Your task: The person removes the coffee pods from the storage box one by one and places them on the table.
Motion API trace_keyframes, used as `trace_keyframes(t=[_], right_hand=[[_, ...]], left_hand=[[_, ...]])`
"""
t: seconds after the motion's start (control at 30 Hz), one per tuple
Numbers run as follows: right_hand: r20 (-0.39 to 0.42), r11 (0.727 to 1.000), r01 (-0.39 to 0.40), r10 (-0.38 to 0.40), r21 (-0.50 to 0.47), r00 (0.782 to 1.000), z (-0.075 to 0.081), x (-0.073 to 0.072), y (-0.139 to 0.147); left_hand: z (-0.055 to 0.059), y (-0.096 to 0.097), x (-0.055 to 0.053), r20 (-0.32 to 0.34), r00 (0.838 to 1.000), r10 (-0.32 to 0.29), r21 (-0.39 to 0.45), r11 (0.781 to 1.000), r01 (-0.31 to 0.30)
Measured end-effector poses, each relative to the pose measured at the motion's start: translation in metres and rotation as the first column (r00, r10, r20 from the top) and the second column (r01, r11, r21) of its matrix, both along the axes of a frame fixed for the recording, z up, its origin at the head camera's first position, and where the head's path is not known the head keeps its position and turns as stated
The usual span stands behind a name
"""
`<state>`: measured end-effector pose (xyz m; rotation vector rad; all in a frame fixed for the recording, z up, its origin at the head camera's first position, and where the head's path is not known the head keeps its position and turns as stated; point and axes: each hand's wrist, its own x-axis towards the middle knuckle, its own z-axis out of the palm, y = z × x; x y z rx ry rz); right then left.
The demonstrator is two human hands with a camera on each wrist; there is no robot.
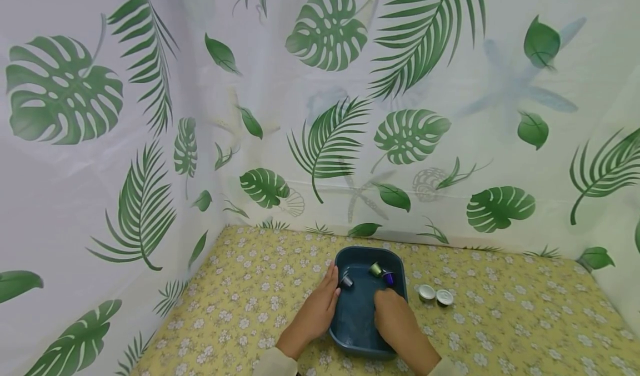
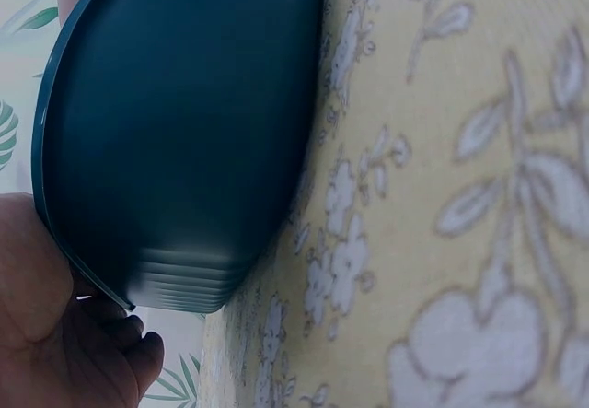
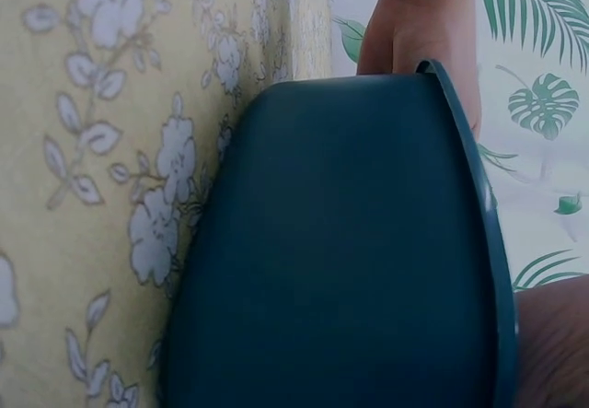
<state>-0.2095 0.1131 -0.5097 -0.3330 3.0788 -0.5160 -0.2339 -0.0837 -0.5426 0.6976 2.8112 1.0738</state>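
A dark blue bin (image 1: 357,331) stands on the yellow floral cloth. My left hand (image 1: 320,301) rests along its left side, with fairly straight fingers on the outer wall and the thumb by the rim. Over the bin's right half, my right hand (image 1: 395,312) has bent fingers pointing down; the back of the hand hides the fingertips, and I cannot tell whether they hold anything. Just beyond its knuckles lie a purple coffee capsule (image 1: 389,279) and a green coffee capsule (image 1: 375,269). A grey coffee capsule (image 1: 347,280) lies inside near the left wall.
Two coffee capsules with silvery lids, a left one (image 1: 426,292) and a right one (image 1: 444,297), stand side by side on the cloth (image 1: 500,320), right of the bin. A white leaf-printed sheet (image 1: 340,209) hangs behind the bin and along both sides.
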Motion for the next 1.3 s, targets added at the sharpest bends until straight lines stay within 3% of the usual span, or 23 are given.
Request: trace_keyframes(t=[0.57,0.97,1.3], right_hand=[[0.008,1.000,-0.007,0.007,0.006,1.000,-0.0036,-0.0026,-0.0021],[0.005,0.995,-0.065,0.065,-0.076,0.998,-0.0082,-0.0048,-0.0019],[-0.053,0.995,-0.079,0.076,-0.054,0.996,-0.0069,-0.0022,-0.0011]], left_hand=[[-0.0013,-0.0003,-0.0009,-0.001,1.000,-0.006,-0.001,1.000,0.006],[0.0001,-0.0006,0.0010,-0.005,1.000,-0.012,0.017,1.000,0.012],[0.0005,-0.0004,0.0015,-0.016,1.000,-0.015,0.019,1.000,0.015]])
